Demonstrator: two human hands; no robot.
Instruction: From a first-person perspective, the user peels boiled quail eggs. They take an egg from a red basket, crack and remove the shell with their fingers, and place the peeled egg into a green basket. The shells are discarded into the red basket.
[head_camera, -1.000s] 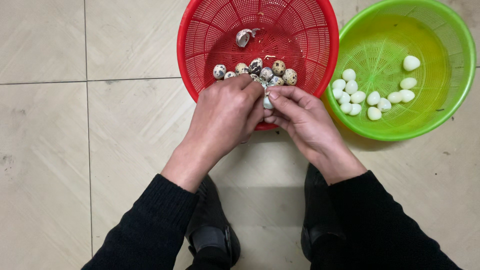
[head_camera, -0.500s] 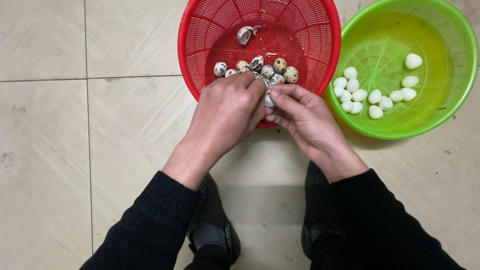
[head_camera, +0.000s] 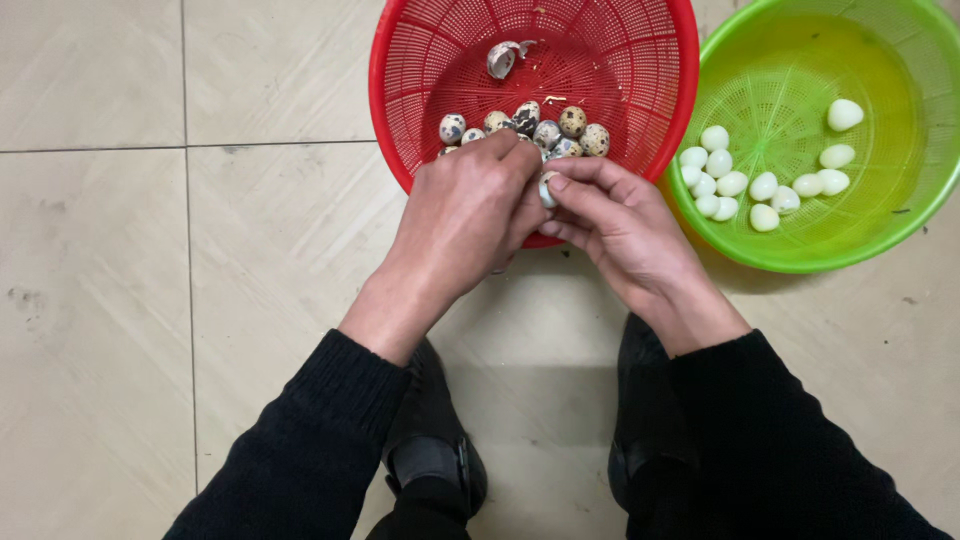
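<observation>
Gripping pale half-peeled egg (head_camera: 547, 190), both hands (head_camera: 540, 215)

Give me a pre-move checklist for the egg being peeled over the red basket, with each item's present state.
1. Egg pinched between both hands: ok, left hand and right hand meet on it.
2. Egg held over the red basket, so shell falls in: ok.
3. Shell fully off: cannot tell, fingers cover most of it.
4. Green basket beside the right hand, peeled white eggs inside: ok.
5. Speckled eggs left in the red basket: ok.
6. Shell piece lies apart from the speckled eggs: ok.
</observation>
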